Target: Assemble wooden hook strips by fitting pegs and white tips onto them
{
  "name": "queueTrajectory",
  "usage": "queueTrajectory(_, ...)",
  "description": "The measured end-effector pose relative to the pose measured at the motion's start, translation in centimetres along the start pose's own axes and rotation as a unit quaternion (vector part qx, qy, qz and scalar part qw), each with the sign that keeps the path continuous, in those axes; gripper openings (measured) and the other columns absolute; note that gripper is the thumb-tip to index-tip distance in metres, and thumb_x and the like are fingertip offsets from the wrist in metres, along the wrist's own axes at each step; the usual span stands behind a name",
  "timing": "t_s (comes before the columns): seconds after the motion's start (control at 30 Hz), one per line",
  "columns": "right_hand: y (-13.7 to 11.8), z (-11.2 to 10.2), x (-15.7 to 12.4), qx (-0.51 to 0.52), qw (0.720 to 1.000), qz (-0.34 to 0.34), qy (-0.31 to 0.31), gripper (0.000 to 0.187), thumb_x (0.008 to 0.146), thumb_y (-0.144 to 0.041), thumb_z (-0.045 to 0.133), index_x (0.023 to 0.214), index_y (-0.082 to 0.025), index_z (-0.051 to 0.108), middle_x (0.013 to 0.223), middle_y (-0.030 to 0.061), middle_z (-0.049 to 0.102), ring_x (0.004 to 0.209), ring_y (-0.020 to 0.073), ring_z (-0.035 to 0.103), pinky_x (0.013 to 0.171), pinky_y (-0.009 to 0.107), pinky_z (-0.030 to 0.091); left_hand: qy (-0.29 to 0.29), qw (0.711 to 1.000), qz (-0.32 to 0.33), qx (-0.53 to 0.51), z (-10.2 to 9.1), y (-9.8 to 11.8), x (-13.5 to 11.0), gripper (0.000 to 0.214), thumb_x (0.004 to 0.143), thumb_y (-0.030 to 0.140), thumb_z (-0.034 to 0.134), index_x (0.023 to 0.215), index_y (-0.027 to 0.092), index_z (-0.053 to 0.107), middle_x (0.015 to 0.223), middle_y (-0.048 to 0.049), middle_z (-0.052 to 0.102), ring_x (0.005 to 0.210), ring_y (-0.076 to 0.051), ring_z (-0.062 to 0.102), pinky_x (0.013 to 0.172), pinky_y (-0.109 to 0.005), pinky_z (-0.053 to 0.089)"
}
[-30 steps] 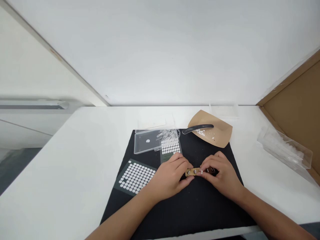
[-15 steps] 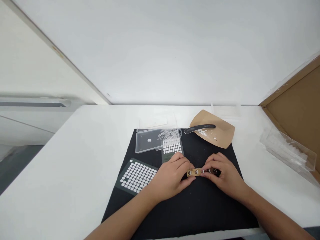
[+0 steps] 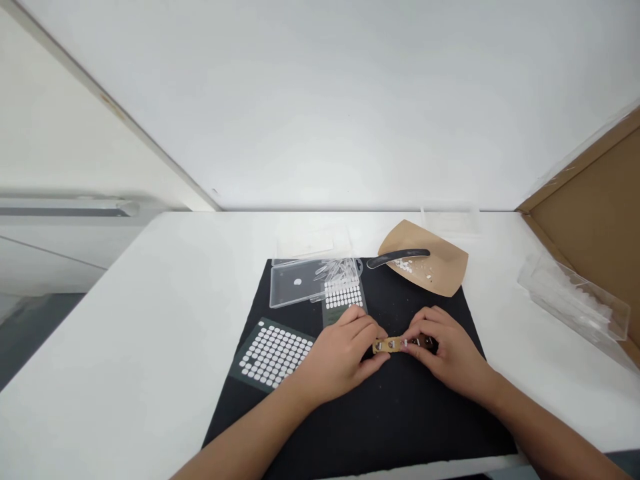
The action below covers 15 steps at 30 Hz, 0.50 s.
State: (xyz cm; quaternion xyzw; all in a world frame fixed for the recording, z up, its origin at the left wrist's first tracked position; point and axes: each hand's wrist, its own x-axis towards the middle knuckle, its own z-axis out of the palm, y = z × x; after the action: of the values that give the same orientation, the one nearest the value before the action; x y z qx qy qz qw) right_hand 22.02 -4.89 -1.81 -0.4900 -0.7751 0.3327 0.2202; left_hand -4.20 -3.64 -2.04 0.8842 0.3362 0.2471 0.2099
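Observation:
A narrow strip [image 3: 392, 345], tan on its left part and dark brown on its right, lies level between my hands with small pictures or pieces along it. My left hand [image 3: 345, 350] grips its left end between thumb and fingers. Farther right, my right hand [image 3: 445, 343] pinches the strip around its middle, thumb below and fingers above. A small whitish spot shows at these fingertips; what it is I cannot make out. The right fingers partly cover the dark end. Under both hands is a black cloth mat [image 3: 390, 420].
Left of my hands lies a dark sheet of white dots [image 3: 275, 353]; another dotted sheet [image 3: 344, 295] lies under a clear case [image 3: 295, 283] with thin clear sticks. A black curved file [image 3: 400, 257] rests across brown card [image 3: 445, 260] with white bits. Clear boxes [image 3: 575, 300] stand right.
The view has shifted very slightly. Both hands keep the same hold on the strip, with hardly any visible movement.

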Motion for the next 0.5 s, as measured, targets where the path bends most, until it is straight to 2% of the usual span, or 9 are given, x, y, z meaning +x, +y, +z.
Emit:
queueTrajectory(0.13, -0.2, -0.6, 0.1, -0.002, 1.000, -0.007, -0.012, 0.009, 0.096, -0.022, 0.078, 0.103, -0.027, 0.075, 0.103, 0.0030, 0.068, 0.097, 0.0225, 0.062, 0.086, 0.038, 0.051, 0.000, 1.000, 0.000, 0.002, 0.0, -0.1, 0.0, 0.013, 0.100, 0.026, 0.072, 0.108, 0.020, 0.063, 0.097, -0.0050, 0.073, 0.097, -0.026, 0.059, 0.082, -0.036, 0.053)
queueTrajectory(0.33, 0.0, -1.2, -0.1, -0.030, 0.999, -0.032, -0.029, 0.025, 0.092, -0.019, 0.082, 0.112, -0.026, 0.070, 0.109, 0.0036, 0.068, 0.102, 0.0242, 0.062, 0.090, 0.039, 0.052, 0.004, 1.000, 0.011, 0.015, -0.5, -0.1, 0.0, 0.021, 0.099, 0.035, 0.075, 0.109, 0.019, 0.064, 0.099, -0.0066, 0.074, 0.100, -0.027, 0.060, 0.081, -0.037, 0.055)
queueTrajectory(0.4, 0.0, -1.3, -0.1, -0.037, 0.998, -0.037, -0.029, 0.029, 0.090, -0.019, 0.083, 0.115, -0.026, 0.069, 0.109, 0.0036, 0.069, 0.102, 0.0245, 0.062, 0.089, 0.039, 0.051, 0.031, 0.999, 0.020, 0.033, -0.9, -0.1, 0.2, 0.019, 0.101, 0.035, 0.071, 0.110, 0.019, 0.064, 0.100, -0.0071, 0.074, 0.099, -0.026, 0.060, 0.083, -0.038, 0.056)
queueTrajectory(0.5, 0.0, -1.4, 0.0, -0.039, 0.998, -0.043, -0.035, 0.029, 0.091, -0.019, 0.083, 0.114, -0.026, 0.068, 0.107, 0.0027, 0.069, 0.099, 0.0236, 0.061, 0.086, 0.038, 0.051, 0.110, 0.988, 0.010, 0.111, -1.8, -0.7, 0.4, 0.007, 0.107, 0.020, 0.058, 0.109, 0.019, 0.065, 0.098, -0.0068, 0.074, 0.096, -0.024, 0.061, 0.087, -0.037, 0.055)
